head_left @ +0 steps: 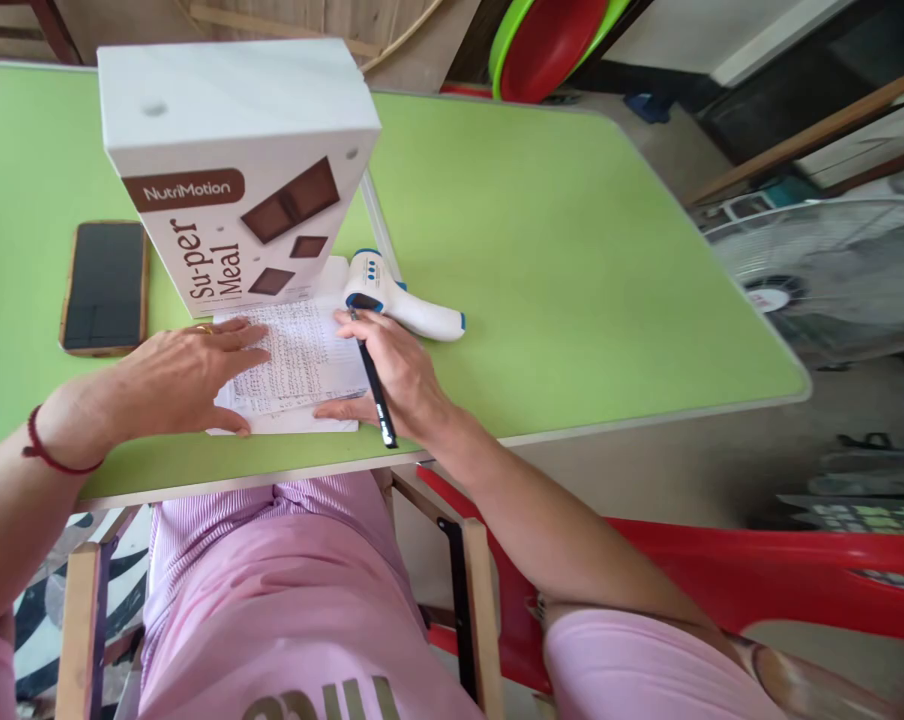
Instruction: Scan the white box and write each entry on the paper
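A sheet of paper (pixel 302 365) covered in handwriting lies near the front edge of the green table (pixel 572 260). My left hand (pixel 186 375) rests flat on the paper's left side, fingers spread, a ring on one finger. My right hand (pixel 392 375) sits on the paper's right side and grips a black pen (pixel 373 380), its tip pointing up toward the far end of the sheet. A white and blue infrared thermometer (pixel 399 300) lies just beyond my right hand.
A white "Su-per Meal" box (pixel 234 170) stands upright behind the paper. A dark phone (pixel 105 288) lies to its left. A red chair (pixel 722 580) is at my right, a fan (pixel 827 270) beyond the table's right edge, red and green basins (pixel 549 45) behind.
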`<action>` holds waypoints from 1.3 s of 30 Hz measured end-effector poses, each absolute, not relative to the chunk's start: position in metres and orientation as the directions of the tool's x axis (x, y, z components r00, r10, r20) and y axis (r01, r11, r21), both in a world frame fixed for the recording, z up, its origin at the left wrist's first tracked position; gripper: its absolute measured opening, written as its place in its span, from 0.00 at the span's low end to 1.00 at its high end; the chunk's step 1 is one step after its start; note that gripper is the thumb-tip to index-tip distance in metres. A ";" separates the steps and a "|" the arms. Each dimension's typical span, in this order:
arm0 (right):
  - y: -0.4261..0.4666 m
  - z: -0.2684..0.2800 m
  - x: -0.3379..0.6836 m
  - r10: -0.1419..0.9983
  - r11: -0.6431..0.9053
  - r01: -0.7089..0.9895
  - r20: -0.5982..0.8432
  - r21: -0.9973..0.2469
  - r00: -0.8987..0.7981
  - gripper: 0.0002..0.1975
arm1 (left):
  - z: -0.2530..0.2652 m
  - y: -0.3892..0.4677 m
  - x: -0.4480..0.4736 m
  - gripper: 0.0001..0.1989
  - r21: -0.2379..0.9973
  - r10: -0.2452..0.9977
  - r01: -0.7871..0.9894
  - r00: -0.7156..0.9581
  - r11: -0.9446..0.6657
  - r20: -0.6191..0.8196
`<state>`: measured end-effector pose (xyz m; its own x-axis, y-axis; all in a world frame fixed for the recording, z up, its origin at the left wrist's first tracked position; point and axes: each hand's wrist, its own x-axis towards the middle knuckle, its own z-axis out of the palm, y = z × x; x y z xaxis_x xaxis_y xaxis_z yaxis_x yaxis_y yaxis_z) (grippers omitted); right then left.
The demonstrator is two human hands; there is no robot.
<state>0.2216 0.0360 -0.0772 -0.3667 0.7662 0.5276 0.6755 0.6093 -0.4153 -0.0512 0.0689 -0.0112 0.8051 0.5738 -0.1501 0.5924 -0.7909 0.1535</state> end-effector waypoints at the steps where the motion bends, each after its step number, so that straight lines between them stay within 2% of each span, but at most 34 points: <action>1: 0.035 -0.078 0.222 0.770 0.610 0.685 0.504 -0.400 -0.391 0.35 | -0.009 0.066 -0.050 0.32 0.136 0.573 0.596 0.800 -0.791 -0.176; 7: 0.037 -0.078 0.223 0.783 0.601 0.721 0.432 -0.345 -0.447 0.36 | -0.002 0.056 -0.040 0.29 0.033 0.567 0.591 0.786 -0.806 -0.246; 15: 0.038 -0.079 0.225 0.759 0.631 0.694 0.463 -0.348 -0.457 0.34 | -0.002 0.059 -0.043 0.27 0.075 0.588 0.617 0.775 -0.783 -0.234; 20: 0.038 -0.078 0.223 0.745 0.627 0.684 0.545 -0.372 -0.386 0.22 | 0.001 0.063 -0.045 0.26 0.087 0.636 0.665 0.738 -0.742 -0.224; 22: 0.040 -0.077 0.224 0.714 0.631 0.687 0.615 -0.360 -0.333 0.17 | 0.001 0.064 -0.045 0.24 0.077 0.673 0.691 0.720 -0.719 -0.169; 24: 0.042 -0.076 0.227 0.698 0.618 0.712 0.650 -0.334 -0.302 0.11 | 0.001 0.065 -0.045 0.20 0.095 0.723 0.723 0.690 -0.684 -0.043; 25: 0.043 -0.076 0.229 0.703 0.602 0.732 0.646 -0.319 -0.296 0.10 | 0.001 0.066 -0.045 0.20 0.130 0.741 0.730 0.669 -0.671 0.064; 27: 0.045 -0.078 0.233 0.725 0.562 0.778 0.621 -0.282 -0.298 0.11 | 0.003 0.069 -0.046 0.22 0.245 0.740 0.711 0.554 -0.659 0.382; 29: 0.047 -0.081 0.236 0.736 0.538 0.812 0.595 -0.224 -0.324 0.13 | 0.005 0.076 -0.048 0.23 0.339 0.641 0.651 0.302 -0.680 0.706; 31: 0.048 -0.085 0.238 0.737 0.538 0.826 0.571 -0.171 -0.362 0.15 | 0.006 0.086 -0.051 0.22 0.370 0.481 0.578 0.043 -0.727 0.876; 33: 0.048 -0.087 0.239 0.737 0.549 0.822 0.552 -0.154 -0.389 0.17 | 0.004 0.098 -0.054 0.24 0.417 0.425 0.471 -0.096 -0.777 0.900; 35: 0.048 -0.088 0.239 0.738 0.562 0.811 0.542 -0.164 -0.402 0.17 | -0.003 0.108 -0.056 0.30 0.569 0.554 0.313 -0.143 -0.761 0.820; 37: 0.048 -0.086 0.239 0.744 0.572 0.798 0.531 -0.191 -0.406 0.17 | -0.011 0.115 -0.056 0.36 0.722 0.723 0.114 -0.040 -0.682 0.690; 39: 0.049 -0.083 0.242 0.758 0.555 0.802 0.533 -0.223 -0.376 0.18 | -0.020 0.118 -0.055 0.41 0.830 0.825 -0.010 0.109 -0.557 0.555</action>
